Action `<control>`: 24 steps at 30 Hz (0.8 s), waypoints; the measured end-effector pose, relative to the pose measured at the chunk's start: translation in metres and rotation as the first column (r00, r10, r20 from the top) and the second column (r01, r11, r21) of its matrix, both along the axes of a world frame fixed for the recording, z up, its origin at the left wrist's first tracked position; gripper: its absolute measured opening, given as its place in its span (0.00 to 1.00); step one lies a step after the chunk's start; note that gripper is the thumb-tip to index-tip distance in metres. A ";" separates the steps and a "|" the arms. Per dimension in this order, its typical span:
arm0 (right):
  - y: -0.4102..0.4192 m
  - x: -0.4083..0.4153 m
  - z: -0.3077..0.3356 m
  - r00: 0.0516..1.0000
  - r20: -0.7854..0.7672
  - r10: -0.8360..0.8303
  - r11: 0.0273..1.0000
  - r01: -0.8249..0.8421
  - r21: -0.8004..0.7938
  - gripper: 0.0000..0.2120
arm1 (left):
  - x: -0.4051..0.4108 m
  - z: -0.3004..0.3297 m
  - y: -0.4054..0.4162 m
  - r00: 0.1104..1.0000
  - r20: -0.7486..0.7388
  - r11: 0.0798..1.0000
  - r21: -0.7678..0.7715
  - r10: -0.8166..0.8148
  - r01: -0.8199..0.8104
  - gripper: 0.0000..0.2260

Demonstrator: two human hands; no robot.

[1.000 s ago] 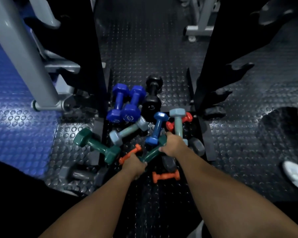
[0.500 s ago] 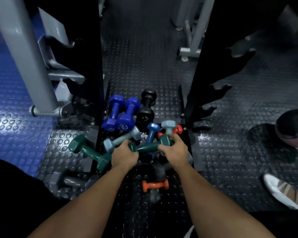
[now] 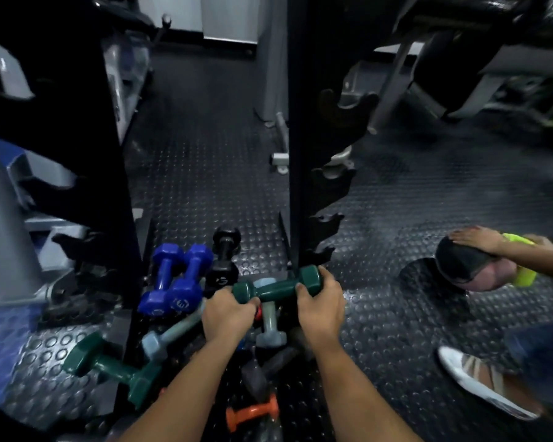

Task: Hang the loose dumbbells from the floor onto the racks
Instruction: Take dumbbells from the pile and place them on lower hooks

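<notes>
A dark green dumbbell is lifted above the pile, held level by both hands. My left hand grips its left head and my right hand grips its right head. Just beyond it stands the right black rack with empty hooks on its side. On the floor below lie another green dumbbell, two blue dumbbells, a black dumbbell, pale grey-blue dumbbells, an orange dumbbell and dark grey ones.
A second black rack rises at the left, with a grey machine post beside it. At the right another person's hand rests on a dark ball, and a white shoe stands on the studded rubber floor.
Both hands have raised the green dumbbell off the pile and carried it up and to the right toward the right rack's lowest hooks. The camera view has tilted upward.
</notes>
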State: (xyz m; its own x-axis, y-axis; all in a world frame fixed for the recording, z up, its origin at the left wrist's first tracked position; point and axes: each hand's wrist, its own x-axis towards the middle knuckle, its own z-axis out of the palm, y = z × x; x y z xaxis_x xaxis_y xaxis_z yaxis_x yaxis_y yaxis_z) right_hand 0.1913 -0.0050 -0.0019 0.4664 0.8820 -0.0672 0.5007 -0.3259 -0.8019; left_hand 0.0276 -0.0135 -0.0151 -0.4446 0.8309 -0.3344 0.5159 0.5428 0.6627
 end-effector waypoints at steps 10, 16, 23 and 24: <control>0.032 0.074 0.021 0.992 -0.074 -0.104 0.992 0.108 0.058 0.24 | 0.064 0.015 0.031 0.990 0.043 0.985 0.114 -0.133 0.127 0.16; 0.061 0.113 0.031 0.998 -0.049 -0.036 0.998 0.038 0.052 0.25 | 0.101 0.007 0.037 0.990 0.097 0.990 0.103 -0.102 0.092 0.23; 0.110 0.140 0.054 0.993 0.041 0.107 0.990 -0.110 0.086 0.27 | 0.136 0.015 0.049 0.934 0.355 0.994 0.107 -0.039 0.001 0.14; 0.118 0.144 0.058 0.992 0.050 0.116 0.988 -0.121 0.096 0.27 | 0.142 0.015 0.052 0.923 0.383 0.994 0.110 -0.042 -0.001 0.13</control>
